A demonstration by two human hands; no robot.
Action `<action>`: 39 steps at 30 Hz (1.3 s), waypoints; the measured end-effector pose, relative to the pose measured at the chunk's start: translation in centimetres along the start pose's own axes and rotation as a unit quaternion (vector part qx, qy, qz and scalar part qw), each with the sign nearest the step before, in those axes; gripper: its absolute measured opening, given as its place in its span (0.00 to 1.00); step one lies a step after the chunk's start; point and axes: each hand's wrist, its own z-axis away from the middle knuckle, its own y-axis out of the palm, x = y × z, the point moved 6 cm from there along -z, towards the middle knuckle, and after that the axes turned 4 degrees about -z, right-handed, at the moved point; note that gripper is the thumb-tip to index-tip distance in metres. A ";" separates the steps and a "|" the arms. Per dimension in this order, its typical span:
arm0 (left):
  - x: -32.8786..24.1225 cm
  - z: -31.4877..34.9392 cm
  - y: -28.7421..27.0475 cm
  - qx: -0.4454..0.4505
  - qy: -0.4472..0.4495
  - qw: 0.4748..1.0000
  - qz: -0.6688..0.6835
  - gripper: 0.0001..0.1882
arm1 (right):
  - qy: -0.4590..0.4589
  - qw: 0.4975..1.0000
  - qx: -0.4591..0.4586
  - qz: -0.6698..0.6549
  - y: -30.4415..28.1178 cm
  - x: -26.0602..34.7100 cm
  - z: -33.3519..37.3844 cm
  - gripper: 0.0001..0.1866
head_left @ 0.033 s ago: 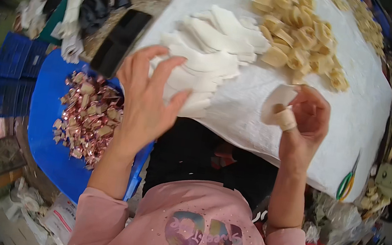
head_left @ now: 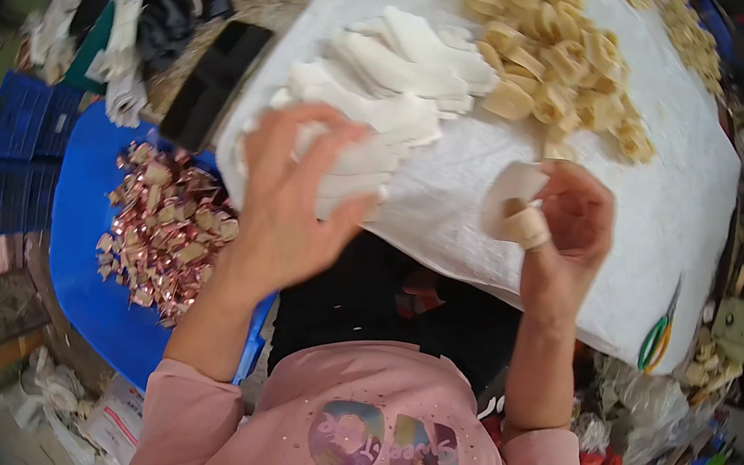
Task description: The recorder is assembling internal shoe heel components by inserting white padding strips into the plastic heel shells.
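Note:
On the white-covered table lies a fanned pile of white, fabric-like pieces [head_left: 387, 59]. My left hand [head_left: 297, 193] is over the pile's near left edge, fingers spread, with no piece in its grip. To the right, my right hand [head_left: 568, 227] pinches a thin, pale curved piece [head_left: 500, 198] between thumb and fingers. A beige band [head_left: 526, 226] is wrapped around my right thumb. Beyond the hands is a heap of tan, curled loops [head_left: 563, 55].
A blue tub [head_left: 84, 221] with shiny pink-and-beige pieces [head_left: 166, 242] stands left of my arm. Scissors with green and orange handles [head_left: 656, 341] lie at the table's right edge. A black box-like object [head_left: 215, 85] sits left of the white cover [head_left: 455, 182].
My left hand has shifted right across the white pile, fingers still apart. My right hand keeps hold of the pale piece. The whole view has shifted slightly.

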 end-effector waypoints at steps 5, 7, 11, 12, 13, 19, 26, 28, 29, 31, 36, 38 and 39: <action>-4.8 1.0 6.4 0.096 0.045 0.938 0.329 0.10 | 0.067 0.986 0.150 0.020 0.6 -2.0 1.9 0.10; -4.1 1.7 7.6 0.123 -0.041 0.909 0.396 0.11 | 0.053 0.985 0.143 0.078 -1.3 -1.6 0.8 0.11; -3.9 2.7 9.6 0.151 -0.193 0.813 0.528 0.16 | -0.069 0.893 0.039 0.442 -7.6 -2.2 -2.9 0.16; -3.8 3.1 10.2 0.149 -0.228 0.770 0.577 0.17 | -0.112 0.820 -0.005 0.562 -8.3 -2.2 -3.2 0.18; -4.0 3.0 10.3 0.149 -0.228 0.771 0.576 0.17 | -0.113 0.820 -0.005 0.561 -8.5 -2.4 -3.4 0.18; -4.5 3.9 11.7 0.126 -0.338 0.638 0.681 0.20 | -0.039 0.856 -0.034 0.514 -8.7 -2.9 -2.8 0.25; -4.6 3.5 11.0 0.102 -0.320 0.616 0.712 0.21 | -0.105 0.757 -0.036 0.644 -9.8 -1.0 0.3 0.22; -4.6 3.7 10.8 0.107 -0.304 0.645 0.693 0.21 | 0.030 0.900 -0.033 0.434 -11.2 -1.3 1.1 0.18; -4.6 3.7 10.6 0.103 -0.306 0.668 0.671 0.21 | 0.032 0.897 -0.037 0.439 -10.6 -0.4 1.8 0.18; -4.2 4.3 10.4 0.080 -0.312 0.704 0.633 0.20 | 0.005 0.980 -0.038 0.197 -7.2 0.8 3.4 0.16; -6.2 3.8 9.9 0.073 -0.284 0.707 0.643 0.19 | -0.160 0.959 0.043 0.230 -2.6 2.8 5.4 0.19; -6.9 3.8 9.6 0.073 -0.290 0.679 0.671 0.19 | -0.207 0.948 0.054 0.236 -2.4 1.7 5.6 0.21; -7.0 4.0 9.6 0.088 -0.291 0.683 0.665 0.19 | -0.254 0.935 0.065 0.240 -2.1 1.6 5.9 0.23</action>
